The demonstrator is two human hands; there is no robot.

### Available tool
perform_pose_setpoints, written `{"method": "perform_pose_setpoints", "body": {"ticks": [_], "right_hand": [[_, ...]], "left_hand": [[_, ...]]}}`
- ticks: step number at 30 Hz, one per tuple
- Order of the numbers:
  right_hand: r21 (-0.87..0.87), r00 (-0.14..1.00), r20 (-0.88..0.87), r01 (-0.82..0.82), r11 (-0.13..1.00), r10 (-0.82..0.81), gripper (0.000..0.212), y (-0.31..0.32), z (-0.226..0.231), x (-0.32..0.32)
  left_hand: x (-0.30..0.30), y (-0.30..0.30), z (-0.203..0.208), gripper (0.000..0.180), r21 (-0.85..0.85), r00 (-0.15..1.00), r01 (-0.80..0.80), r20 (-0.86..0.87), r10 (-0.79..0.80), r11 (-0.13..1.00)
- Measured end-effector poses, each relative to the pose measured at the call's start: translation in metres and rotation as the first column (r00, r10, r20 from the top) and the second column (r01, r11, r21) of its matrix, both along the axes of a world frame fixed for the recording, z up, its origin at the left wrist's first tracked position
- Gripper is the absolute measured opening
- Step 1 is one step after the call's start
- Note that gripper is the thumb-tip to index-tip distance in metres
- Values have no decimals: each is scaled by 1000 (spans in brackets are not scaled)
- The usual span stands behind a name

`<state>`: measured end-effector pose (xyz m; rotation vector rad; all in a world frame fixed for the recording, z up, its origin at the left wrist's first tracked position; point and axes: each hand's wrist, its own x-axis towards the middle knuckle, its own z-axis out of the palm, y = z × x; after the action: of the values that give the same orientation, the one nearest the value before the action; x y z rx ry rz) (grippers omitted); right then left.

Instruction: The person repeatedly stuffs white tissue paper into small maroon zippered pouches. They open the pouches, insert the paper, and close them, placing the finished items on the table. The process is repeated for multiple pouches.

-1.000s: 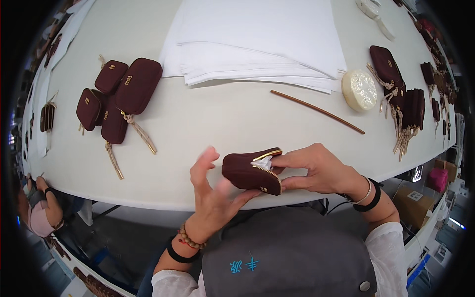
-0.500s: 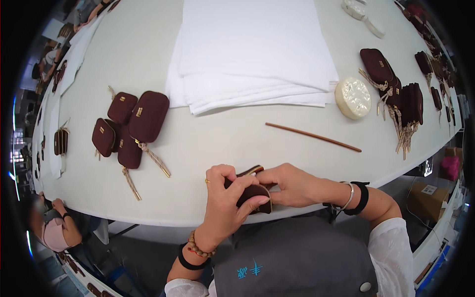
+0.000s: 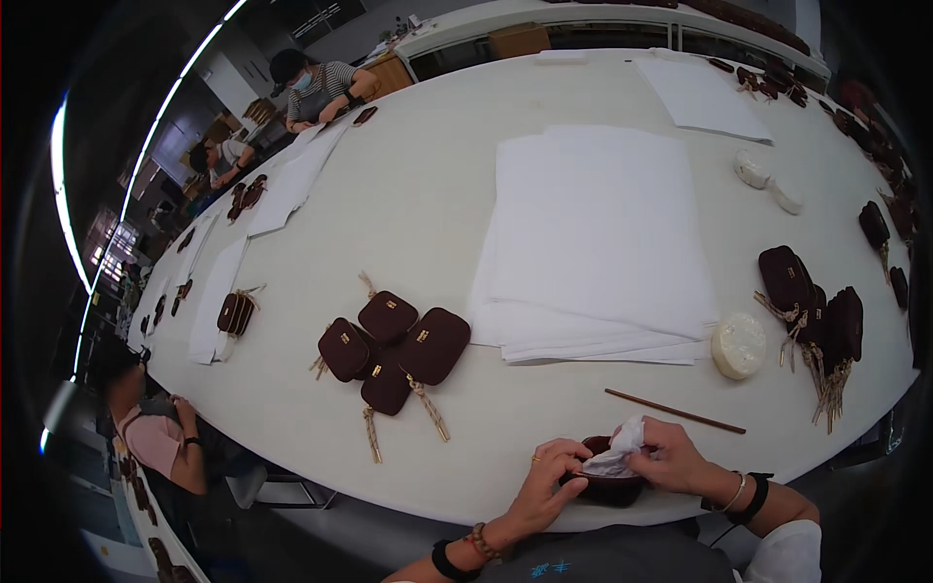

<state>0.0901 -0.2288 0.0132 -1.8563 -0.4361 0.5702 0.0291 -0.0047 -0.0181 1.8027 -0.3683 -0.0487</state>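
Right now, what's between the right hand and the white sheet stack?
Head view: a thin brown stick lies between the right hand and the white sheet stack.

The left hand [image 3: 540,489] holds a small dark red pouch [image 3: 612,493]. The right hand [image 3: 677,464] pinches a crumpled white wad [image 3: 610,462] in its open top. A brown stick [image 3: 675,411] lies near white sheets [image 3: 598,233].

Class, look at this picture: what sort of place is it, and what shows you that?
Probably a workshop or small factory handling bags: matching dark red pouches lie in groups on a big pale table, beside stacked white sheets, and other people are along the table's edge.
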Motion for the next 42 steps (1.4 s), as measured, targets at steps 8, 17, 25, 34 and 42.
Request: {"method": "perform_pose_setpoints", "body": {"ticks": [8,17,25,34,42], "right_hand": [[575,804,-350,590,567,-481,28,4,13,30],[324,926,-276,343,881,-259,22,11,20,5],[409,850,-271,527,745,-452,17,-11,25,24],[439,714,-486,698,566,-503,25,-28,29,40],[322,714,-350,700,638,-607,31,-76,13,68]], "left_hand": [[-13,7,7,35,334,923,328,-312,-224,884],[23,-15,20,46,-389,777,-189,-621,-104,902],[23,10,15,31,-522,811,-305,-581,-70,797],[29,44,28,26,-234,604,-614,-754,258,754],[32,67,9,31,-297,650,-701,-641,409,649]]}}
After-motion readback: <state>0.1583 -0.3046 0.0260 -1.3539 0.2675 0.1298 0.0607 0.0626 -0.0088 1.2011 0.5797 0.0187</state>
